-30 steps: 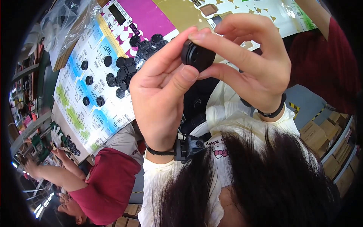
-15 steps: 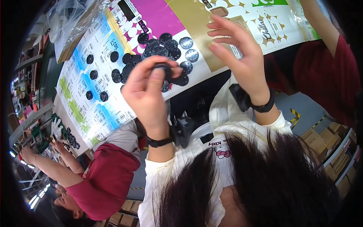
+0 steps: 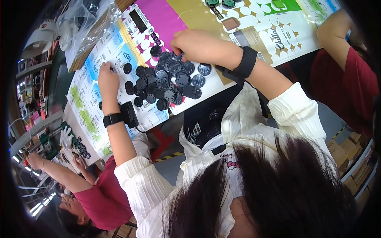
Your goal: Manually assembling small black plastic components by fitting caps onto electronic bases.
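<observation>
My left hand [image 3: 108, 81] reaches down to the printed sheet at the left, fingers closed together. A small dark edge of a black round piece [image 3: 111, 69] shows beside its fingertips; the rest is hidden. My right hand [image 3: 189, 45] is bent over the far side of a heap of black discs [image 3: 151, 81], its fingers curled down and closed at a dark disc [image 3: 181, 56] there. Several discs in the heap have small holes, and some look glossy. One separate black round piece [image 3: 127, 68] lies between my left hand and the heap.
Printed sheets [image 3: 81, 115] cover the table. Clear plastic wrap [image 3: 85, 29] lies on a wooden edge at far left. A brown block [image 3: 230, 23] and green-and-black round pieces [image 3: 228, 3] lie at the back. Co-workers in red sit left [image 3: 105, 202] and right [image 3: 337, 75].
My left hand has moved left from in front of the heap, where it held a black round piece. My right hand has come down leftward from the air, from open to closed at the heap.
</observation>
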The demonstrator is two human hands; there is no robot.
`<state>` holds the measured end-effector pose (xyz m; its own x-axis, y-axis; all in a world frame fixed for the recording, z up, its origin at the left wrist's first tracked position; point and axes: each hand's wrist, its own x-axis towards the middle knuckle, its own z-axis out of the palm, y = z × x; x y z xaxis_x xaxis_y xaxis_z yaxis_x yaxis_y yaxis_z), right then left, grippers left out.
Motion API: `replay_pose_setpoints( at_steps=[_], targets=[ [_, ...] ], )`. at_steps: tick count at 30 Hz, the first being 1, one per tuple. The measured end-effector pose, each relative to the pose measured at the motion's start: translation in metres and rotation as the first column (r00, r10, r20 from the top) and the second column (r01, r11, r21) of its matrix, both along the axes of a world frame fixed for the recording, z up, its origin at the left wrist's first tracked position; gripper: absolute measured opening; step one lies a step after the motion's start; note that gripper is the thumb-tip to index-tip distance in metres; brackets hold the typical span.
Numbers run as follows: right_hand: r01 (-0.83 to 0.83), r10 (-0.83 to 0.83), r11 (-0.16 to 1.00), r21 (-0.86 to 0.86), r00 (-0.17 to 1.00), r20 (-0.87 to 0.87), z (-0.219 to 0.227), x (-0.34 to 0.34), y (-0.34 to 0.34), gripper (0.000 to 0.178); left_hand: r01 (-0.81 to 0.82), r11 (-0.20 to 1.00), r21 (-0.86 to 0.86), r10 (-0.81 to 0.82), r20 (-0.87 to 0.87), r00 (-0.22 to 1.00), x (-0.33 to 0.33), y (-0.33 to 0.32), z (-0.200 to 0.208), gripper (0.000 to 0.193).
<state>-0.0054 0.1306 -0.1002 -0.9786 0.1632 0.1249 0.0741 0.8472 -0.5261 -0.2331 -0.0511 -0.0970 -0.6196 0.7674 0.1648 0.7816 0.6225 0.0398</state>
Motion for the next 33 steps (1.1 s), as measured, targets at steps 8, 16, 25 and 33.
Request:
replay_pose_setpoints(
  at_steps=[8, 16, 25, 33],
  targets=[
    [0.108, -0.115, 0.978, -0.176, 0.993, -0.033, 0.012, 0.028, 0.024, 0.013, 0.425, 0.881, 0.206, -0.465, 0.226, 0.856, 0.076, 0.106, 0.057, 0.029],
    [0.360, -0.520, 0.793, -0.492, 0.819, -0.240, 0.048, 0.117, 0.047, 0.019, 0.350, 0.935, 0.062, -0.351, 0.305, 0.885, 0.145, 0.234, 0.028, 0.030],
    [0.339, -0.552, 0.809, -0.480, 0.720, -0.421, 0.054, 0.139, 0.029, 0.017, 0.601, 0.773, 0.203, -0.629, 0.370, 0.684, 0.140, 0.201, 0.039, 0.022],
    [0.128, -0.576, 0.709, -0.694, 0.673, -0.464, 0.073, 0.124, 0.003, 0.019, -0.085, 0.880, 0.467, -0.466, 0.884, 0.025, 0.181, 0.108, 0.087, 0.024]
  ],
)
